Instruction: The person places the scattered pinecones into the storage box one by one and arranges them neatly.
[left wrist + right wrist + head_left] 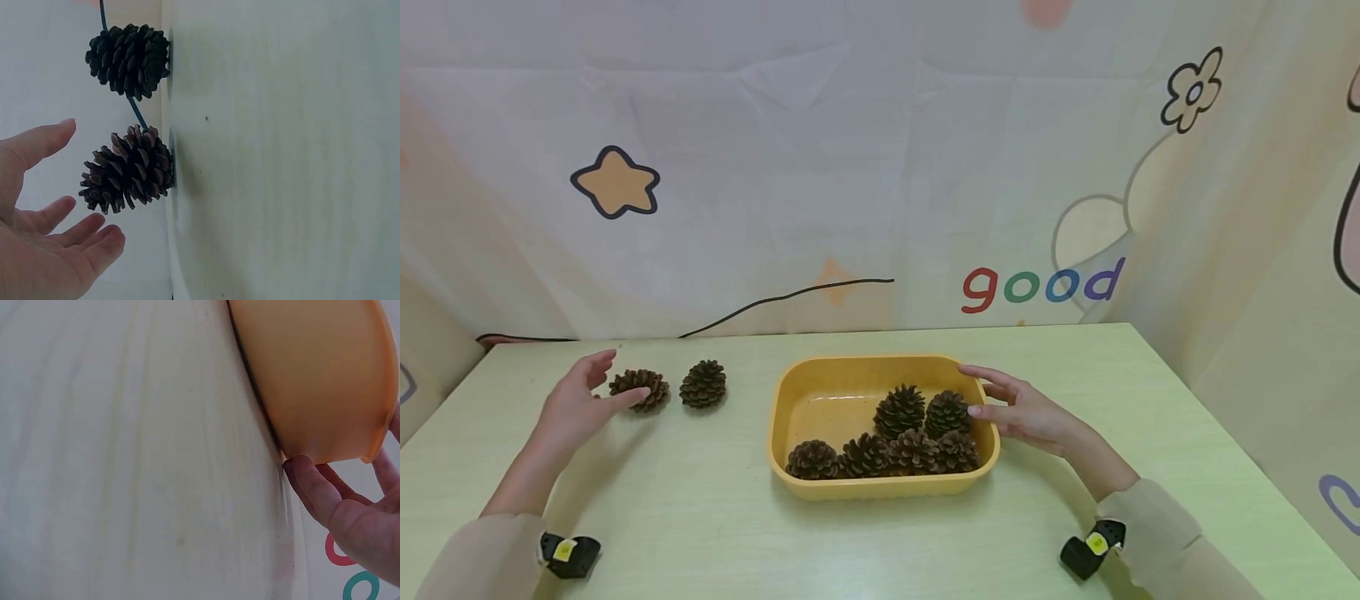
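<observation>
My left hand (574, 402) is held around the left pinecone (642, 390), thumb and fingers spread apart. In the left wrist view a gap shows between the fingertips (107, 240) and that brown pinecone (130, 170). A second pinecone (703, 384) stands just right of it on the table. My right hand (1037, 414) grips the right end of a yellow plastic basin (887, 487), thumb over the rim. In the right wrist view other fingers (315, 481) press the outer wall low down. Several pinecones (913, 451) lie inside the basin, along its front and right.
The pale green table (700, 517) ends at a printed cloth backdrop (865, 167) with a star and the word "good". Another cloth side (1277, 275) rises beyond the table's right edge. Black devices sit on both wrists, the left one (571, 555) above the table.
</observation>
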The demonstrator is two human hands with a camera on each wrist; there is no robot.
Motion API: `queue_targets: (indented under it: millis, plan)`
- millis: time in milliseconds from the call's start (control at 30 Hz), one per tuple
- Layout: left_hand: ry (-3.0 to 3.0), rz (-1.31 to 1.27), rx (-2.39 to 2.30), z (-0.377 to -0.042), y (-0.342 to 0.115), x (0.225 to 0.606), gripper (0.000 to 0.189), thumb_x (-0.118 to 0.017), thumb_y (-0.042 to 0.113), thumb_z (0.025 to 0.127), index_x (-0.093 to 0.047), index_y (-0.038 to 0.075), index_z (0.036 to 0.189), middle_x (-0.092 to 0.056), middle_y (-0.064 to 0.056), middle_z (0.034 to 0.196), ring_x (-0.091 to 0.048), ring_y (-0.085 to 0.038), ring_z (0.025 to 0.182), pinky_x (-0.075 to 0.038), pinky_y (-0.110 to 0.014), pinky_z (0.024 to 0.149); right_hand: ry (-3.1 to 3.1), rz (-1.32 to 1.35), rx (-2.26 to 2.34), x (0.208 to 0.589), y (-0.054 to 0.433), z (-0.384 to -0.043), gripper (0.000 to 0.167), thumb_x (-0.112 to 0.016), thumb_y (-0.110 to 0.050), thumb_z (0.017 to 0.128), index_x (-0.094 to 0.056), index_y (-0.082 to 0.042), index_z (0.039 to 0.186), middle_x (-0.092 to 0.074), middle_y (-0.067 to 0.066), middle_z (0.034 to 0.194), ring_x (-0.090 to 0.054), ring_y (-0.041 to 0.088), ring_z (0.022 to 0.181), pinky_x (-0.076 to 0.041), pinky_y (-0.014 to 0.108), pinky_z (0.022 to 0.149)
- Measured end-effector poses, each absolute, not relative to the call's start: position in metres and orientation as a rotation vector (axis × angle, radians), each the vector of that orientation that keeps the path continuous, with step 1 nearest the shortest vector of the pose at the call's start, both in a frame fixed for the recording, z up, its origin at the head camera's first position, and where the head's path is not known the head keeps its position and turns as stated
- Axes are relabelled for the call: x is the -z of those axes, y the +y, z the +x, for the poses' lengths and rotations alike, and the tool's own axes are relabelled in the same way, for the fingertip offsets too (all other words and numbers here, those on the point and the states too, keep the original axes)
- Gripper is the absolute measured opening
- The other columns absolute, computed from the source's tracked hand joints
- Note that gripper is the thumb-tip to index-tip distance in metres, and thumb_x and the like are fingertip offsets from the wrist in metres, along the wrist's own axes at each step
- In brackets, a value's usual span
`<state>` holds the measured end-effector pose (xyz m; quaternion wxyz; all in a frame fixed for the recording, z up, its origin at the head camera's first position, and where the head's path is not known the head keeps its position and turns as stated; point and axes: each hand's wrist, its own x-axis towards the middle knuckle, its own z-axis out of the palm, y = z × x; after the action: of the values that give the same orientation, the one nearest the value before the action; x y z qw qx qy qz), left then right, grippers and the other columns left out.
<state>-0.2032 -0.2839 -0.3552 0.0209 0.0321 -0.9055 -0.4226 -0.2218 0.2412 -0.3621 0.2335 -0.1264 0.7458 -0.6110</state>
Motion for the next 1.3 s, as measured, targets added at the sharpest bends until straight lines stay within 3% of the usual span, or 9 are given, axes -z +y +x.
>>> queue_targets:
  millis: [467, 833, 1300]
  plan:
    - [-2.973, 0.203, 1.331, -0.217, -0.289, 0.359, 0.097, -0.058, 0.049, 0.084, -0.005, -0.006, 0.143, -0.015, -0.037, 0.140, -0.019, -0.055, 0.123, -0.029, -0.064, 0.095, 2.045, -0.344, 1.676, 0.362, 0.240, -0.221, 0.069, -0.063, -0.019, 0.087, -0.024, -0.012, 0.144, -0.017, 0.025, 0.145, -0.044, 0.038, 0.119, -0.046, 0.044, 0.091]
    - [-3.014, 0.223, 1.322, -0.222, -0.290, 0.362, 0.089, -0.063, 0.045, 0.082, -0.021, -0.009, 0.139, -0.020, -0.040, 0.136, -0.023, -0.054, 0.122, -0.032, -0.061, 0.095, 2.045, -0.346, 1.678, 0.362, 0.240, -0.221, 0.069, -0.063, -0.019, 0.087, -0.025, -0.012, 0.144, -0.017, 0.025, 0.145, -0.045, 0.036, 0.117, -0.046, 0.043, 0.091]
    - [-3.027, 0.216, 1.209, -0.215, -0.292, 0.357, 0.087, -0.061, 0.047, 0.083, -0.025, -0.011, 0.137, -0.026, -0.039, 0.134, -0.028, -0.054, 0.119, -0.036, -0.060, 0.091, 2.043, -0.350, 1.675, 0.361, 0.240, -0.222, 0.069, -0.062, -0.019, 0.087, -0.025, -0.012, 0.144, -0.018, 0.025, 0.145, -0.047, 0.034, 0.115, -0.047, 0.043, 0.090]
